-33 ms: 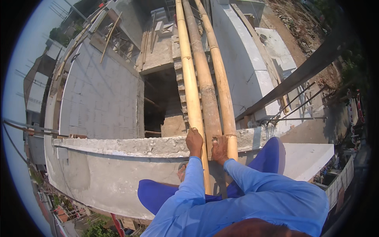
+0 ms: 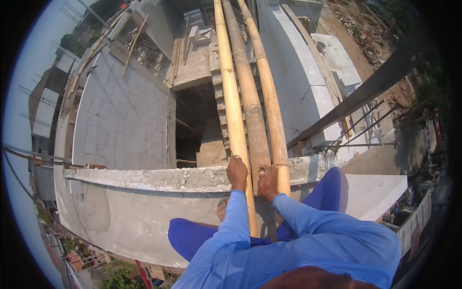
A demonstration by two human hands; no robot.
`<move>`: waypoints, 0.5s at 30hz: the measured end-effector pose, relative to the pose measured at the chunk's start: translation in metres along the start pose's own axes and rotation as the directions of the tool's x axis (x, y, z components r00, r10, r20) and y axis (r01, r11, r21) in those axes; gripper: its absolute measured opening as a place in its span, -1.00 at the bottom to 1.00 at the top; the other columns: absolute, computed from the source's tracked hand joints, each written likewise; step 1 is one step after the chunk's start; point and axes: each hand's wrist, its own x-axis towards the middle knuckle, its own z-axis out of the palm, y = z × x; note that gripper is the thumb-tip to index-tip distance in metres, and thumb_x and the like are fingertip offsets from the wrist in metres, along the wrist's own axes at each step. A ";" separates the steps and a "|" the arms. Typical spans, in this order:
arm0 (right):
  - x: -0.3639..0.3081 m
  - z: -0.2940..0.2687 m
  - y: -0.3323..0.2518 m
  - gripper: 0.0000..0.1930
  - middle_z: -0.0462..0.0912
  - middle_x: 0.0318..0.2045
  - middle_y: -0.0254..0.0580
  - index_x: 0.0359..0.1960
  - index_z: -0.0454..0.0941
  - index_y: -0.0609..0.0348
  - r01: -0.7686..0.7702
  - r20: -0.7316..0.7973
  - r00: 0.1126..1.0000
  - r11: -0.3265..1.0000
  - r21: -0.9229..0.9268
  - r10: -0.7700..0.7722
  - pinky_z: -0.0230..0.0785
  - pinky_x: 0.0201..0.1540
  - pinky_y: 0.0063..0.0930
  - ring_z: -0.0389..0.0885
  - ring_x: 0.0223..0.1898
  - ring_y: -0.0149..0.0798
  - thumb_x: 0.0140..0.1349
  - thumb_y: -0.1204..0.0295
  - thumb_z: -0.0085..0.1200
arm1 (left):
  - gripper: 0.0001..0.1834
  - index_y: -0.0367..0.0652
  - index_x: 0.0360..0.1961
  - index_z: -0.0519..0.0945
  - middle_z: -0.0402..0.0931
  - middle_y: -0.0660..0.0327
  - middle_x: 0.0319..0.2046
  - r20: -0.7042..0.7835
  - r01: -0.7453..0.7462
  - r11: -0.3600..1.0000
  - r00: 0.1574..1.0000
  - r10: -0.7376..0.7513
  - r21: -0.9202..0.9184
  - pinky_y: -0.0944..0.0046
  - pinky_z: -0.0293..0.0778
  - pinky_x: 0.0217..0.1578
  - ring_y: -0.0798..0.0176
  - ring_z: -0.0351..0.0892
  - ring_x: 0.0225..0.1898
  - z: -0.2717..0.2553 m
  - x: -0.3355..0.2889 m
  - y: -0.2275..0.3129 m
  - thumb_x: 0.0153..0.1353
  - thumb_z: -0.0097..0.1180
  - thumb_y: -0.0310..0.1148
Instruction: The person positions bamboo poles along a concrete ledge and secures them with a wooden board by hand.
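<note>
A block wall (image 2: pixel 125 111) stands at ten o'clock; a concrete ledge (image 2: pixel 144 178) runs from eight toward four. Left pole (image 2: pixel 231 96), middle pole (image 2: pixel 251 96) and right pole (image 2: pixel 269 96), all bamboo, descend from twelve across it, apparently already set side by side; what remains cannot be judged. Near six, the left hand (image 2: pixel 237 173) curls against the left pole; near five, the right hand (image 2: pixel 268 181) bends between the other two. Whether either grips or merely rests, I cannot tell.

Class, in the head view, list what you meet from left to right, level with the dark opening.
Grey block wall → dark opening → pale yellow bamboo pole → brown bamboo pole → tan bamboo pole → dark slanting beam.
</note>
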 end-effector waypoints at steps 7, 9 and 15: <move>0.001 0.002 -0.005 -0.68 0.37 -0.24 0.07 -0.15 0.43 0.22 -0.054 0.023 0.998 0.993 -0.110 0.057 0.16 -0.06 -0.06 0.31 -0.14 0.10 -0.01 0.47 0.00 | -0.60 -0.13 -0.01 0.57 0.58 -0.15 -0.21 0.133 -0.110 0.989 0.986 0.097 0.100 -0.06 0.45 -0.08 -0.22 0.56 -0.13 0.022 0.010 -0.012 0.22 -0.13 -0.21; 0.002 0.001 -0.009 -0.67 0.36 -0.26 0.07 -0.17 0.42 0.22 -0.069 0.022 0.997 0.988 -0.141 0.073 0.17 -0.06 -0.06 0.31 -0.15 0.10 -0.05 0.50 -0.01 | -0.61 -0.08 -0.02 0.58 0.59 -0.14 -0.21 0.194 -0.106 0.986 0.978 0.079 0.131 -0.06 0.45 -0.08 -0.19 0.56 -0.12 0.020 0.009 -0.003 0.21 -0.12 -0.21; 0.006 0.003 -0.013 -0.66 0.35 -0.26 0.07 -0.17 0.42 0.21 -0.145 0.047 0.986 0.968 -0.205 0.158 0.16 -0.04 -0.04 0.30 -0.14 0.12 -0.07 0.45 0.05 | -0.61 -0.08 -0.02 0.59 0.57 -0.16 -0.22 0.424 -0.197 0.968 0.898 0.115 0.153 -0.05 0.44 -0.06 -0.19 0.54 -0.09 0.015 0.023 0.020 0.19 -0.08 -0.20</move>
